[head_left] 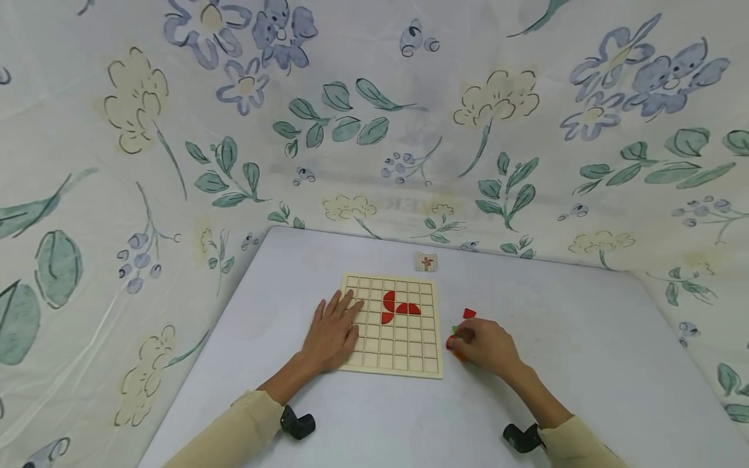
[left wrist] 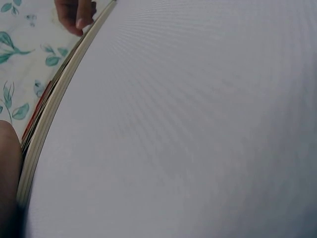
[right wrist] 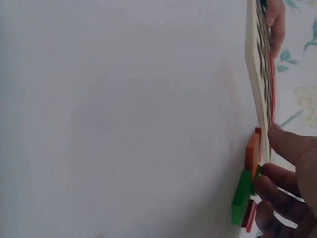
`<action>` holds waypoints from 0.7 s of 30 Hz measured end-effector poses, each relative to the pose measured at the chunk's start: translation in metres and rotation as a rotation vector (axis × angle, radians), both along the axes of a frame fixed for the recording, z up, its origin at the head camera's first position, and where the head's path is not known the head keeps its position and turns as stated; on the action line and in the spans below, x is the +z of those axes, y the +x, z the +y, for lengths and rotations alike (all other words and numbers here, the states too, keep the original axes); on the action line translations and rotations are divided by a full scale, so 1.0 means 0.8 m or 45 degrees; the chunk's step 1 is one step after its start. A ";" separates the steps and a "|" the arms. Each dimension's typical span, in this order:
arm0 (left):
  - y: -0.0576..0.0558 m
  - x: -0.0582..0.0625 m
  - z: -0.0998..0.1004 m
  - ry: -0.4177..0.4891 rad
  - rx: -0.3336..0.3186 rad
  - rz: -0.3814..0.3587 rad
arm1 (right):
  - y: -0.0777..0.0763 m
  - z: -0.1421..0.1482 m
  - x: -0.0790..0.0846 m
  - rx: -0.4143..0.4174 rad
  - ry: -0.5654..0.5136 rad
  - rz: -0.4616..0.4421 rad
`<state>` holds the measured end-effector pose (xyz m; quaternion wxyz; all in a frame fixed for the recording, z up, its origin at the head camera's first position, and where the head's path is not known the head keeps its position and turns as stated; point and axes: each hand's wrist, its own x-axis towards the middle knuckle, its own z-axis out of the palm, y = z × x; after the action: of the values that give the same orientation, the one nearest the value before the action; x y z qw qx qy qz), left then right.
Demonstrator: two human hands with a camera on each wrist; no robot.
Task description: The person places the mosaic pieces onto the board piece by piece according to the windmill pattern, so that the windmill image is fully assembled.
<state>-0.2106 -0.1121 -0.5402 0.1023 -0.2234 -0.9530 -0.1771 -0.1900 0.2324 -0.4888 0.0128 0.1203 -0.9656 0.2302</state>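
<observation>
My left hand (head_left: 332, 335) rests with fingers spread over the left side of a square wooden grid board (head_left: 421, 338). Red curved pieces (head_left: 389, 300) lie in cells near the board's upper middle. Just right of the board, my right hand (head_left: 488, 346) reaches down over small loose pieces, its fingers bent. In the right wrist view, thumb and index fingertip stand apart beside an orange piece (right wrist: 252, 151) and a green piece (right wrist: 241, 198). A red piece (head_left: 450, 342) shows right at the fingertips in the head view. Another red piece (head_left: 469, 313) lies just beyond this hand.
Behind the board lies a small card (head_left: 426, 262) printed with a grid and a red pattern. The white table (head_left: 585, 338) meets a flower-printed cloth (head_left: 374, 169) at its back and sides. Dark wrist cameras (head_left: 297, 424) sit at both cuffs.
</observation>
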 end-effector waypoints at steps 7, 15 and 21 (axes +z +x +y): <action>0.001 0.000 0.000 0.010 -0.002 0.017 | 0.006 -0.015 -0.002 -0.040 0.108 0.042; 0.000 0.000 -0.002 -0.002 0.001 0.031 | 0.011 -0.024 0.000 0.001 0.049 0.025; 0.001 -0.001 -0.001 0.004 0.007 0.032 | 0.005 -0.027 0.002 -0.007 -0.106 -0.079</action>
<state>-0.2098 -0.1126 -0.5411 0.1151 -0.2227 -0.9521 -0.1754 -0.1858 0.2107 -0.4874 -0.0116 0.1096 -0.9554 0.2738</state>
